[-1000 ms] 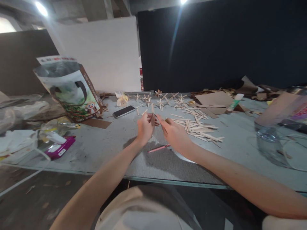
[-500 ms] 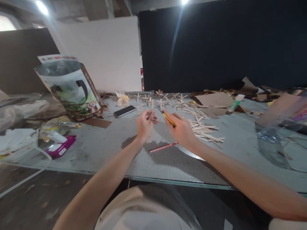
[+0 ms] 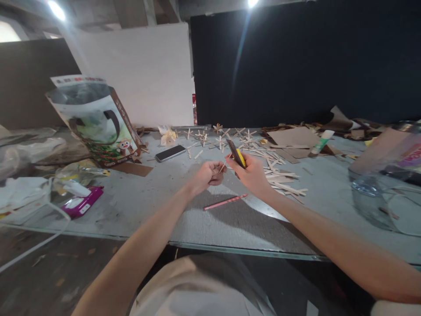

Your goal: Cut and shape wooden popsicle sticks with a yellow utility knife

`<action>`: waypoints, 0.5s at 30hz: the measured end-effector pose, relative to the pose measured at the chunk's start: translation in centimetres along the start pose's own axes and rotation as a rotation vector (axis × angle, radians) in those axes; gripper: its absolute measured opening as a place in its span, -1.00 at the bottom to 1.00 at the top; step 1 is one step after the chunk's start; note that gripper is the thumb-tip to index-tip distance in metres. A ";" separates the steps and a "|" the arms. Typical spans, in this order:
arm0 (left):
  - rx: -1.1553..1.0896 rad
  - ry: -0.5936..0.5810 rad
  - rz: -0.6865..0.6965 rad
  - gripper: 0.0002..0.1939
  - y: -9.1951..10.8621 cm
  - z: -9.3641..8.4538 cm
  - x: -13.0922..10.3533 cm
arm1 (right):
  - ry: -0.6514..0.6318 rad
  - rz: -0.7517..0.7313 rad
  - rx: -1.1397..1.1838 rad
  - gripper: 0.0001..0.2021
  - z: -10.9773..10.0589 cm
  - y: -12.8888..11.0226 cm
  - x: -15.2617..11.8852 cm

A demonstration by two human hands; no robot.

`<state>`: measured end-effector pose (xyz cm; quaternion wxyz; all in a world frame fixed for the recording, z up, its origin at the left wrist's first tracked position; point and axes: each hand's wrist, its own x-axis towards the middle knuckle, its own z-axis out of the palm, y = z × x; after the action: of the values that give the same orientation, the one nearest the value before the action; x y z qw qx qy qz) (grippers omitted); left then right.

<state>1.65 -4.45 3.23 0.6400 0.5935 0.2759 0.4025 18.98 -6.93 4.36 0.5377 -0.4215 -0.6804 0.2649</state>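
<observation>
My left hand (image 3: 207,176) is closed around a thin wooden stick (image 3: 224,166) that pokes out toward the right. Close beside it, my right hand (image 3: 252,173) grips a yellow and black utility knife (image 3: 237,155), blade end pointing up and away. Both hands hover just above the grey table (image 3: 148,206). A pink pencil (image 3: 225,202) lies on the table right below them. Loose wooden sticks (image 3: 279,175) lie scattered to the right of my right hand, and small crossed-stick pieces (image 3: 220,136) sit farther back.
A phone (image 3: 170,152) lies left of the hands, next to a tilted printed box (image 3: 95,123). A purple packet (image 3: 82,204) and plastic bags sit at the left. Cardboard scraps (image 3: 294,138), a glue tube (image 3: 321,142) and a clear plastic container (image 3: 388,184) occupy the right.
My left hand has dropped lower and curled over the stick, which was held upright before. My right hand turned the knife upward and moved closer to the left hand.
</observation>
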 end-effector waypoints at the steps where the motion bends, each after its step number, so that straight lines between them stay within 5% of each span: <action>1: 0.012 -0.012 -0.006 -0.74 0.0 0.1 -0.1 | 0.009 0.005 0.001 -0.63 0.0 0.0 0.1; 8: 0.210 0.111 0.089 -0.63 0.0 1.0 -0.1 | 0.154 0.024 -0.041 -0.65 -0.2 0.9 0.9; 15: 0.498 0.266 0.306 -0.69 -0.7 1.3 -0.1 | 0.108 -0.047 -0.001 -0.63 -0.2 1.2 0.4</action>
<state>2.80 -5.23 2.70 0.3654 0.7087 0.3545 0.4884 19.52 -6.00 3.60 0.5797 -0.4192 -0.6603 0.2286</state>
